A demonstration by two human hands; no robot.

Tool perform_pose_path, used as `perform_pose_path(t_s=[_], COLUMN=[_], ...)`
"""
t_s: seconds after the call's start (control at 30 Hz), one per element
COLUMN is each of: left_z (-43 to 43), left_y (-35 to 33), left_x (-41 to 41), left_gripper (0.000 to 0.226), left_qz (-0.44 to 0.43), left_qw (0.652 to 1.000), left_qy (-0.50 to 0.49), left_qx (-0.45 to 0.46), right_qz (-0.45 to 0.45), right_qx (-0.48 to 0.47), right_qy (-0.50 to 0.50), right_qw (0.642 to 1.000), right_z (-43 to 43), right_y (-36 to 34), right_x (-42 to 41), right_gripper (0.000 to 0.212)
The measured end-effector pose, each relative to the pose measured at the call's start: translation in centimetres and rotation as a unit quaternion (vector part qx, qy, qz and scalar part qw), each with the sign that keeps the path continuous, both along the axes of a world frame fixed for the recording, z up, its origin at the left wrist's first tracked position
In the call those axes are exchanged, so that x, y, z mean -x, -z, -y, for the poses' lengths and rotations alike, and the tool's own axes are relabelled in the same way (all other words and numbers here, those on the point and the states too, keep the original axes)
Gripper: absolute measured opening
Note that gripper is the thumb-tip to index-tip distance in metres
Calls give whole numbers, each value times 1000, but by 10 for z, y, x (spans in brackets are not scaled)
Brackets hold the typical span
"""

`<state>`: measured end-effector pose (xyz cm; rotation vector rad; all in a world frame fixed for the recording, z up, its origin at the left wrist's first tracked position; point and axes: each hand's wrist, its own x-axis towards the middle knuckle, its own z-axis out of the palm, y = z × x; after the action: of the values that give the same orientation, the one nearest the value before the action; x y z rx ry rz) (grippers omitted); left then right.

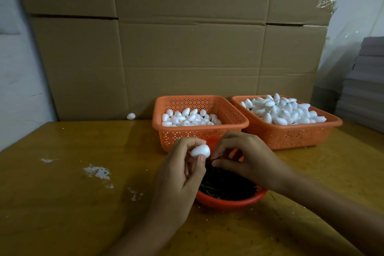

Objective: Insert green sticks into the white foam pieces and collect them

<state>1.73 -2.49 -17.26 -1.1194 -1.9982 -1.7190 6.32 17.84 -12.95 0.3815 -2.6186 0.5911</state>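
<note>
Red round plastic bowl [228,203]: dark green thin sticks [226,185]. Behind it, 2 orange plastic baskets [199,134] w/ dotty holes & white foam eggs [187,118]. Yellow-brown wood table [62,210], white crumbs [97,172] left of bowl.

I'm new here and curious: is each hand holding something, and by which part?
The left hand pinches a white foam piece by its sides, thumb below. The right hand pinches a thin green stick; where along it cannot be told.

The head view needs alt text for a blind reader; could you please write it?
A person's left hand holds a white foam piece while the right hand pinches a green stick beside it, above a red bowl of sticks. Two orange baskets of foam pieces stand behind.
</note>
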Motion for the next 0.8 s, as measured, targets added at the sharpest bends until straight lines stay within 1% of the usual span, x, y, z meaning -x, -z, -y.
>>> perform_pose_path(t_s=[0.07, 0.27, 0.43, 0.8], left_z=[0, 0, -2, -1], left_y=[1, 3, 4, 4], left_x=[0, 2, 2, 2], left_gripper=[22, 21, 20, 19], left_qz=[1, 0, 14, 2], left_qw=[1000, 1000, 999, 1000], left_qy=[1, 0, -5, -16], left_qx=[-1, -6, -30, -18], right_qz=[-10, 6, 46, -12], right_qx=[7, 30, 71, 128], right_qy=[5, 4, -10, -30], right_qw=[1000, 1000, 996, 991], right_z=[0, -2, 0, 2], right_y=[0, 3, 2, 3], right_x=[0, 0, -2, -3], right_gripper=[6, 3, 4, 23])
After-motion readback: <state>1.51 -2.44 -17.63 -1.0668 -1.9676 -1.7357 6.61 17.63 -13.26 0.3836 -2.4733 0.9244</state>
